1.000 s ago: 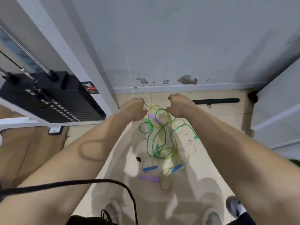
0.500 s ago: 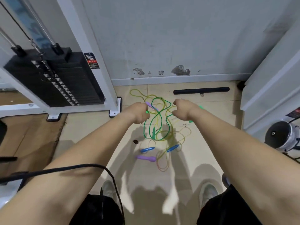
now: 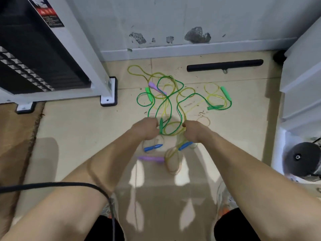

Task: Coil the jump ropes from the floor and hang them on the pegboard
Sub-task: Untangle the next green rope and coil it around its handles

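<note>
**Ropes on floor, uncoiled; both hands fisted over the tangle**

Items. The jump ropes (image 3: 167, 97) lie in one loose tangle on the beige floor tiles (image 3: 78, 133). Green and yellow cords cross one another, near the foot of the wall (image 3: 173, 18) at 12 o'clock.

Taking the tangle's middle as the dial:
- A bright green handle (image 3: 149, 93) and a purple handle (image 3: 156, 87) lie together at 10 o'clock.
- A second bright green handle (image 3: 225, 93) lies at 3 o'clock, with a dark green handle (image 3: 214, 107) just beside it.
- Two blue handles (image 3: 152, 147) and a lower purple handle (image 3: 151, 158) lie at 6 o'clock.

Hands. The left hand (image 3: 145, 128) is curled into a fist at 7 o'clock of the tangle. The right hand (image 3: 192, 130) is curled the same way at 5 o'clock. A second dark green handle (image 3: 161, 126) shows between them. Both fists overlap the near cords in the view. The cords lie flat on the tiles, and neither fist appears to hold anything.

Surroundings. A weight-stack machine (image 3: 34, 58) stands at 10 o'clock, its white foot near the tangle. A black bar (image 3: 224, 65) lies along the wall at 1 o'clock. A black cable (image 3: 52, 184) crosses the left forearm at 7 o'clock.
</note>
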